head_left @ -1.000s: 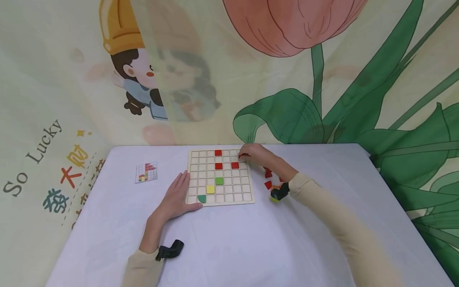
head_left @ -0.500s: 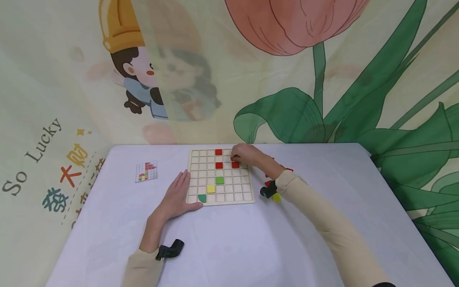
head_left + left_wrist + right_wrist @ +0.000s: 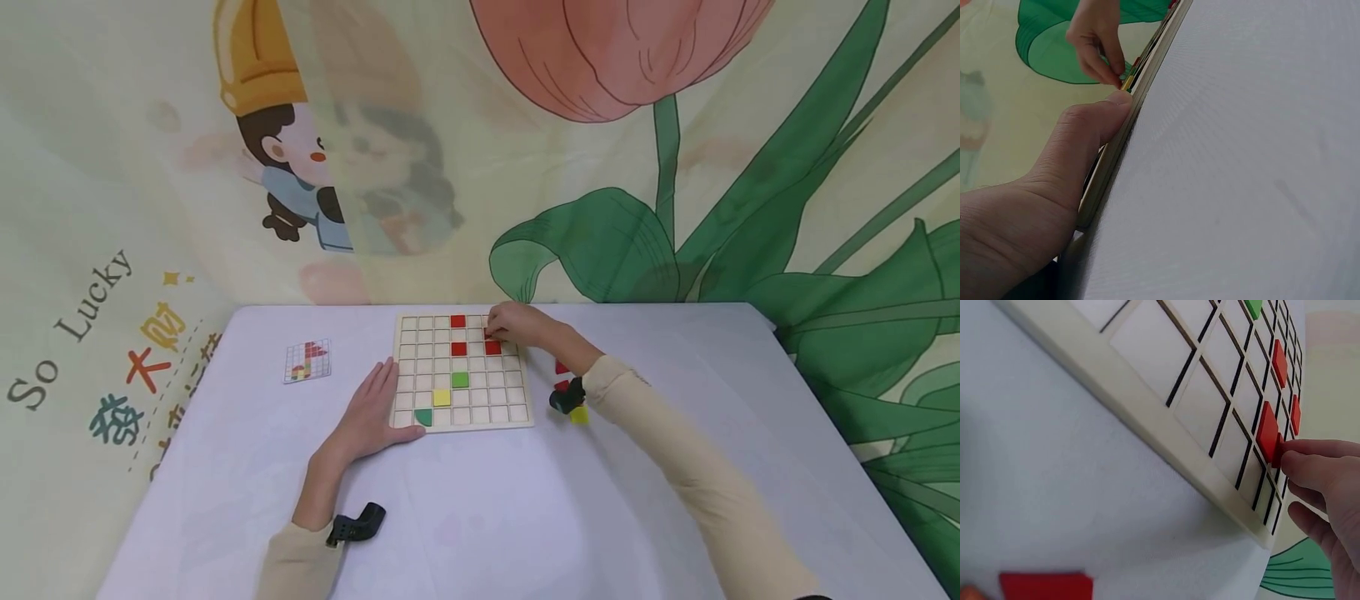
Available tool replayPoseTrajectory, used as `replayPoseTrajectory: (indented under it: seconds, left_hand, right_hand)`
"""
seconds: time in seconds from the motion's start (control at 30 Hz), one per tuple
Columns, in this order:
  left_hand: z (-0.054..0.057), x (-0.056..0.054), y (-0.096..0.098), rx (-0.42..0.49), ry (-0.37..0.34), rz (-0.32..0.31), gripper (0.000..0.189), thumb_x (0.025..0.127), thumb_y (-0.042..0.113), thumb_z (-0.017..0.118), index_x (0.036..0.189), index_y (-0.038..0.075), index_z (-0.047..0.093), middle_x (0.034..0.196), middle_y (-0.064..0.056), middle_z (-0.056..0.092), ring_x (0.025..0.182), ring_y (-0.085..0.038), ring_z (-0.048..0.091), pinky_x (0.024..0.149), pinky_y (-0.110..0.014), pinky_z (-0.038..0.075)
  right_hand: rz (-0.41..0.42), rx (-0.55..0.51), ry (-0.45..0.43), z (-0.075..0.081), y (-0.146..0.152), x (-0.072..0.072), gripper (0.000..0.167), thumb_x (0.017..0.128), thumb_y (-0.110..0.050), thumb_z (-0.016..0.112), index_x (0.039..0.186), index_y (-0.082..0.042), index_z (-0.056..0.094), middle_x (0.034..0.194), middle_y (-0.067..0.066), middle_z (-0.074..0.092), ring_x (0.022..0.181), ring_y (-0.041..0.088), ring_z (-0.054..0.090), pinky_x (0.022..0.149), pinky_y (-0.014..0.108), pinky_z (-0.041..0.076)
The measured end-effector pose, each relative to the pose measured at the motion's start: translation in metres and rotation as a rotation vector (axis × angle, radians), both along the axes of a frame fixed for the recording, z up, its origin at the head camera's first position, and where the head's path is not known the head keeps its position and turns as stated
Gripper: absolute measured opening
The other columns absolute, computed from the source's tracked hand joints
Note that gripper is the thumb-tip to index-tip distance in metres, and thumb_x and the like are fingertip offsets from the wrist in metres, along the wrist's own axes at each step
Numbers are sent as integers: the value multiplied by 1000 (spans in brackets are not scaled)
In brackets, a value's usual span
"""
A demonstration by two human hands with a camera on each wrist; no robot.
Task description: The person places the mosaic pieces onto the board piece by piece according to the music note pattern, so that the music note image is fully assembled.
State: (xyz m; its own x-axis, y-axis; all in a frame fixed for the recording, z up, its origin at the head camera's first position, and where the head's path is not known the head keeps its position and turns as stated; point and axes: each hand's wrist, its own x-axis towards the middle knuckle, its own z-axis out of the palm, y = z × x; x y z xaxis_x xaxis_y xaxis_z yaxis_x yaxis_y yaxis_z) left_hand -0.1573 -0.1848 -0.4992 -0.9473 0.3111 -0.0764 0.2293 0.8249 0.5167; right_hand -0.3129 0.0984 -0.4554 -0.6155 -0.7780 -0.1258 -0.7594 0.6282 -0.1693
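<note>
A pale gridded board (image 3: 480, 412) lies on the white table. My left hand (image 3: 367, 412) rests against its left side, fingers straight along that edge and thumb at the front left corner. With thumb and fingertips, my right hand (image 3: 521, 323) pinches a red tile (image 3: 1278, 451) in the upper right of the grid, directly behind a red square (image 3: 1268, 433). The fingers partly cover that tile. Other cells hold red squares (image 3: 458, 321), a green square (image 3: 460, 380), a yellow square (image 3: 442, 397) and, near the front left, a dark green rounded piece (image 3: 423, 417).
A small card (image 3: 307, 361) printed with a coloured grid pattern lies left of the board. Right of the board are loose red pieces (image 3: 562, 367) and a yellow piece (image 3: 578, 415), partly hidden beneath the right forearm. A printed backdrop (image 3: 420, 279) stands behind the table.
My right hand has moved left from the board's right edge, carrying the red tile to a cell just behind the right-hand red square. The left hand stays where it was.
</note>
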Motion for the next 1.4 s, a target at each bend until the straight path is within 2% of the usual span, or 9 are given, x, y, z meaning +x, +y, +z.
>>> replayPoseTrajectory:
  seconds: [0.07,0.17,0.33,0.47,0.57,0.77,0.93,1.1,1.4]
  left_hand:
    - [0,0,0,5,-1,2,113,78,51,74,153,-4,12,163,-21,9,151,-39,6,122,-55,13]
    - [0,1,0,10,2,0,113,78,51,74,153,-5,12,163,-22,9,151,-39,6,122,-56,14]
    - [-4,1,2,1,-6,0,113,78,52,74,154,-4,11,163,-20,9,151,-38,5,122,-55,13]
    - [-5,2,2,1,-17,5,113,78,52,74,154,-3,11,163,-19,8,152,-38,4,122,-54,13]
    - [-5,3,1,5,-19,7,114,78,53,74,154,-3,11,163,-19,8,152,-38,4,122,-55,13]
    - [-2,1,0,11,-6,14,114,77,52,75,154,-2,11,164,-19,8,152,-37,5,122,-55,14]
    - [-1,0,-1,4,-7,6,114,77,53,74,154,-3,11,163,-20,8,151,-39,5,122,-56,14]
    - [0,-1,0,3,-11,10,114,77,53,74,154,-3,11,163,-20,8,152,-39,5,122,-55,13]
    - [-1,0,0,-1,-4,5,113,78,52,75,154,-4,11,163,-21,9,151,-39,5,122,-55,13]
  right_hand:
    - [-3,-15,14,0,5,5,25,93,-10,63,116,-10,72,105,8,68,96,20,60,84,30,55]
    - [-85,-84,26,2,16,17,31,94,-11,63,125,-11,67,109,9,65,98,21,58,85,31,55]
    - [-234,-179,43,6,40,50,35,91,-14,67,127,-14,65,113,6,67,102,19,62,87,32,57]
    - [-321,-184,15,7,65,84,36,91,-16,68,126,-13,65,111,5,68,98,18,64,82,31,58]
    - [-368,-165,28,4,85,105,38,89,-18,70,126,-13,65,109,4,68,94,17,64,79,30,59]
    - [-417,-150,115,-2,118,134,39,83,-19,76,121,-12,67,105,5,69,91,18,65,75,31,60]
    - [-419,-174,154,-4,132,148,44,80,-17,79,121,-10,67,105,7,70,94,22,68,75,33,60]
    - [-413,-194,205,-1,137,155,46,77,-17,82,120,-10,67,105,9,71,96,24,69,76,36,61]
    - [-443,-167,143,-1,136,161,48,78,-17,81,122,-10,66,114,12,69,106,29,67,81,38,60]
